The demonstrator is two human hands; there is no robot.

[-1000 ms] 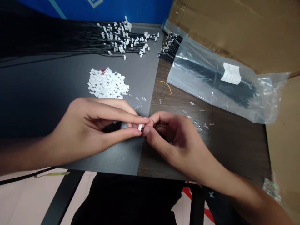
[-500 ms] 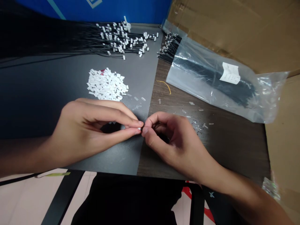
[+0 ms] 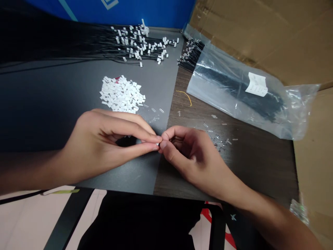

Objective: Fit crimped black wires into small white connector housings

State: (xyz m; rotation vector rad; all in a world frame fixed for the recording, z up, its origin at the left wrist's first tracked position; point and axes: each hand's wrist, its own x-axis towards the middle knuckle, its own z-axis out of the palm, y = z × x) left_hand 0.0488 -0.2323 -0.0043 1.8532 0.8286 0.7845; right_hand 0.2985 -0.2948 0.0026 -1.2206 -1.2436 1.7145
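Note:
Between the thumb and forefinger of my left hand (image 3: 117,135) is pinched a tiny white connector housing (image 3: 157,143), mostly covered by the fingertips. My right hand (image 3: 192,152) is closed in a pinch with its fingertips against those of the left; whatever it holds is hidden. Behind my left hand lies a heap of loose white connector housings (image 3: 122,93) on the grey mat (image 3: 156,86). Farther back, black wires (image 3: 78,48) end in white housings (image 3: 139,52).
A clear plastic bag (image 3: 215,93) of black wires with bare metal ends (image 3: 191,50) lies at the back right. Small clear plastic pieces (image 3: 214,116) and a yellow strand (image 3: 186,95) are scattered on the wooden tabletop (image 3: 249,163). Cardboard (image 3: 260,38) borders the right side.
Both hands keep the same pinch with fingertips together. The whole view has shifted slightly, so everything sits a little farther right.

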